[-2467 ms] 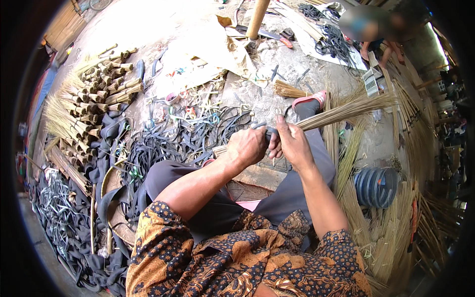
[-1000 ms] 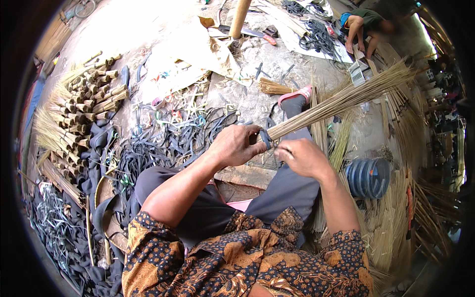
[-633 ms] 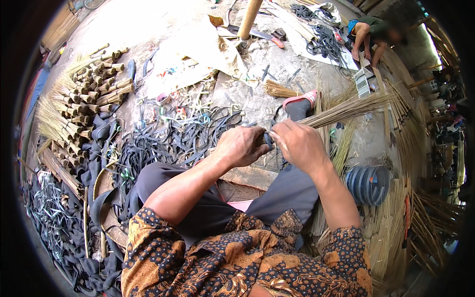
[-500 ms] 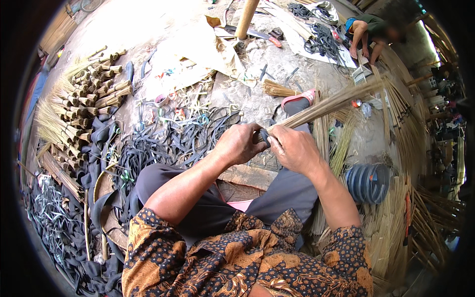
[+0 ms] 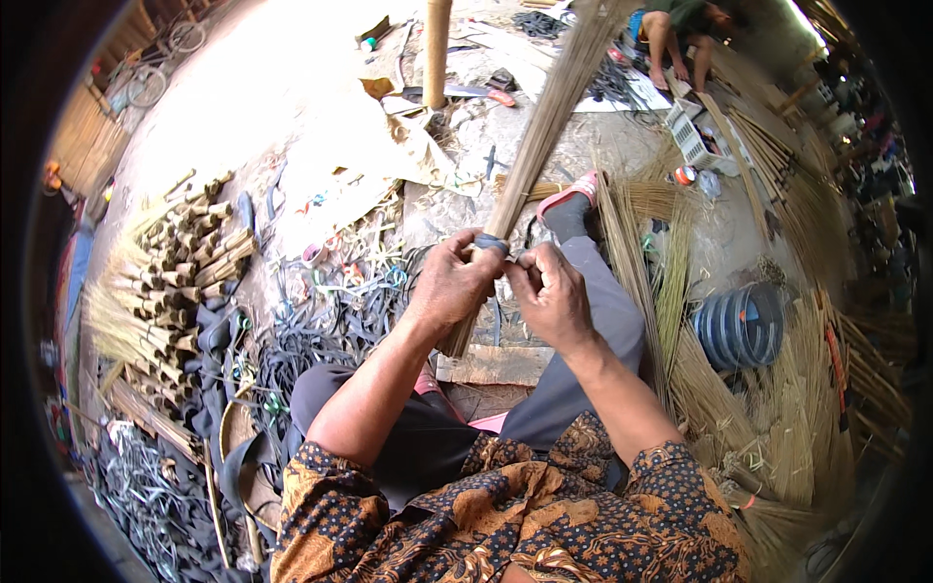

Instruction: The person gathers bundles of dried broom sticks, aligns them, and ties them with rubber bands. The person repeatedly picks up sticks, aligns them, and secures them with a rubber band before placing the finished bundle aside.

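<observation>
My left hand is closed around a long bundle of thin broom sticks, which stands tilted with its far end up and to the right. The bundle's lower end shows beneath that hand, above a wooden board. A dark rubber strip wraps the bundle just above my left fingers. Beside it, my right hand is closed in a pinch on the strip's loose end. Only a little of that end shows between the two hands.
Tied stick bundles are stacked at left, near heaped rubber strips. Loose sticks and a ribbed blue plastic container lie at right. Farther off are a post, a red-handled knife, a white crate and a crouching person.
The bundle has swung from pointing right to pointing up and away. My right hand has moved off the bundle, slightly down and right, and now pinches the strip's end.
</observation>
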Demonstrator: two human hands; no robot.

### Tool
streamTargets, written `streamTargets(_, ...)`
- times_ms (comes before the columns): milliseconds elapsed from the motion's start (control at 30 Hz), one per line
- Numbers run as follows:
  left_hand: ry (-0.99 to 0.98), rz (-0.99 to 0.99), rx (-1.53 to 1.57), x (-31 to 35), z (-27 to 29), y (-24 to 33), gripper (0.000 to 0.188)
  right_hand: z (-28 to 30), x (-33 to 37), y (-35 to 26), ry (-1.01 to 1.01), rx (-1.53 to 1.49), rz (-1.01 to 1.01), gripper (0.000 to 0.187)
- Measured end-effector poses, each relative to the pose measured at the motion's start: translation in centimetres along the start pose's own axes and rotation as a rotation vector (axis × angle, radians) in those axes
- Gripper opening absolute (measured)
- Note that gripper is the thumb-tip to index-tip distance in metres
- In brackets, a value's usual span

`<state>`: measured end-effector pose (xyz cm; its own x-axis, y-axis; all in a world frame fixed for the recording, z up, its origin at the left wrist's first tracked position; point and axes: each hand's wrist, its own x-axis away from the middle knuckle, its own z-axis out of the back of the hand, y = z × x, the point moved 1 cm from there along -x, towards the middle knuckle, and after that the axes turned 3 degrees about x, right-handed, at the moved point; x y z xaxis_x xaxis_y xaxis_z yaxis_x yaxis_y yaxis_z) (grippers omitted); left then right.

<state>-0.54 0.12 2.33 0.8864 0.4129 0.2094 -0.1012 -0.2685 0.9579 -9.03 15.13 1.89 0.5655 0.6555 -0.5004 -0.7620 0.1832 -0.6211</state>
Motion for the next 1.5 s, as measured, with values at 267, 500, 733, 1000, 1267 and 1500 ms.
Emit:
streamTargets(267, 0.06, -0.092, -0.04, -0.8, 0.2, -0.2, 0.03, -1.2, -0.7, -1.7, 0.141, 0.126, -0.091, 0.024)
streamTargets(500, -0.022, -0.035, -0.135, -0.2, 0.1, -0.3, 0.022, -0.8, -1.9, -1.4, 0.194, 0.235, 0.001, 0.024)
streamTargets(733, -0.124, -0.143, 0.088, 0.1, 0.2, -0.1, 0.031, 1.0, -1.4, -0.3, 0.081, 0.157, 0.119, 0.028)
streamTargets(1000, -0.154, -0.285, 0.049, 0.4, -1.2, 1.4, 0.057, -2.1, 4.2, -1.9, -0.238, -0.581, -0.408, 0.049)
streamTargets(1267, -0.483, -0.132, 0.686, 1.8, -1.4, 2.5, 0.033, -0.4, 7.0, -2.5, -0.847, -1.34, -0.612, 0.026)
streamTargets(1500, 0.036, -0.226, 0.413, 3.0, -3.0, 3.1, 0.03, 0.2, 6.9, -1.4, -0.526, -1.003, -0.268, 0.028)
